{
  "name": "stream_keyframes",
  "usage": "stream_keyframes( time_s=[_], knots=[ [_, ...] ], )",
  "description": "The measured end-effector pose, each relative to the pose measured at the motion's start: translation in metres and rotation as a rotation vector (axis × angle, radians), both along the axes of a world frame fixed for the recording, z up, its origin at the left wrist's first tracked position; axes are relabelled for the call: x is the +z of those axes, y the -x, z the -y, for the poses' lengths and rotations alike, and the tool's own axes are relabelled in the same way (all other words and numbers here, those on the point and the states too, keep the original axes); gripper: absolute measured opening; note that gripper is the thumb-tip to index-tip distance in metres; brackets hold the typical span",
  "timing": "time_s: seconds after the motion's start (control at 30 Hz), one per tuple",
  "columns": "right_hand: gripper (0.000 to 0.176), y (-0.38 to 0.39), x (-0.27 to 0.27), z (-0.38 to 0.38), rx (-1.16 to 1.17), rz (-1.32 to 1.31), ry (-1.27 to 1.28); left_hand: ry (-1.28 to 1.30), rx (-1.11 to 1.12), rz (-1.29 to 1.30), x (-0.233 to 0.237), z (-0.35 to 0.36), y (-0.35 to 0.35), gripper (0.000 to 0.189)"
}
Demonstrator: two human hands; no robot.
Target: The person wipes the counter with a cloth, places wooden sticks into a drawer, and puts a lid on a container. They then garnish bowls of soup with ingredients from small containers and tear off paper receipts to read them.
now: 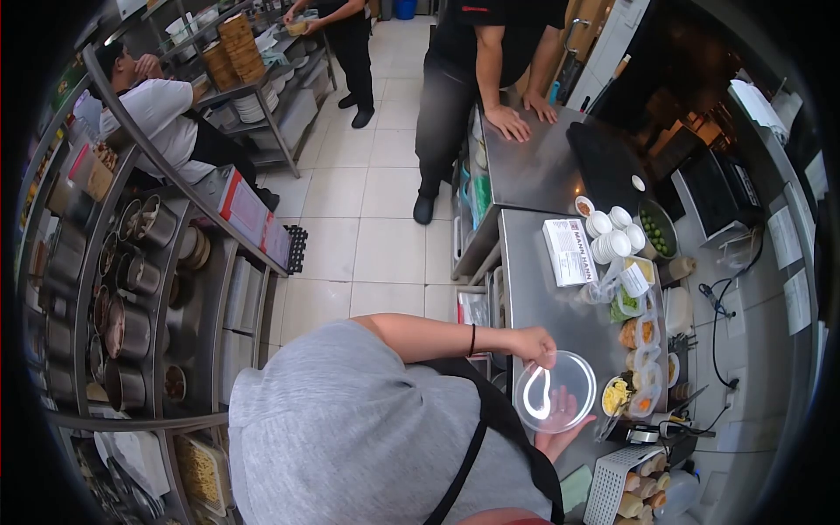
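Note:
A clear round plastic lid (567, 372) with a bright glare on it is held over the steel counter (534, 302). My left hand (534, 346), with a dark band on the wrist, pinches the lid's rim at its upper left. Beneath it, my right hand (567, 426) supports the lid from below and at its near edge; the fingers show through the plastic. Just beyond the lid sits a bowl of yellow food pieces (616, 395), close to a row of clear tubs (646, 374) with orange and other foods.
Stacks of small white dishes (610, 247), a white printed box (567, 252) and a bowl of green limes (656, 229) stand along the counter. A white basket of bottles (617, 490) is at the near end. A person's hands (512, 122) rest on the far counter. Pot shelves (131, 324) stand behind me.

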State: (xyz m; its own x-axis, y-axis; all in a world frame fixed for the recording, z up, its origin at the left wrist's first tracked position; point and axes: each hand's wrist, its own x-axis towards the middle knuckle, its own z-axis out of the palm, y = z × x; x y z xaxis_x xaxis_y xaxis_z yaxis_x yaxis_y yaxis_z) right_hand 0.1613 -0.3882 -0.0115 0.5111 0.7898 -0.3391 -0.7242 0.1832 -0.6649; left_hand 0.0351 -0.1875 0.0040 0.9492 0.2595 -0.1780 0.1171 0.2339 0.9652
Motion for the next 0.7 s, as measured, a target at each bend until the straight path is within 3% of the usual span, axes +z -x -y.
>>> stream_keyframes(
  time_s=[0.07,0.13,0.17,0.23,0.53,0.7],
  knots=[
    [0.074,-0.002,-0.001,0.002,0.041,-0.051,-0.047,0.133,-0.018,0.028,0.001,0.0,-0.001,0.008],
    [0.071,0.008,0.012,-0.003,-0.017,0.012,0.012,-0.153,0.047,-0.012,-0.004,-0.002,-0.003,0.011],
    [0.07,0.006,0.008,-0.001,-0.008,0.016,0.016,-0.152,0.047,-0.012,-0.008,-0.003,-0.004,0.011],
    [0.066,0.005,0.006,0.001,-0.001,0.028,0.013,-0.024,0.007,0.021,-0.011,-0.003,-0.004,0.011],
    [0.051,0.004,0.006,0.003,-0.008,0.012,-0.026,0.04,0.004,0.005,-0.007,0.004,0.001,0.011],
    [0.051,0.002,0.007,0.005,-0.017,0.014,-0.03,0.035,0.003,0.007,-0.013,0.006,0.0,0.009]
  ],
)
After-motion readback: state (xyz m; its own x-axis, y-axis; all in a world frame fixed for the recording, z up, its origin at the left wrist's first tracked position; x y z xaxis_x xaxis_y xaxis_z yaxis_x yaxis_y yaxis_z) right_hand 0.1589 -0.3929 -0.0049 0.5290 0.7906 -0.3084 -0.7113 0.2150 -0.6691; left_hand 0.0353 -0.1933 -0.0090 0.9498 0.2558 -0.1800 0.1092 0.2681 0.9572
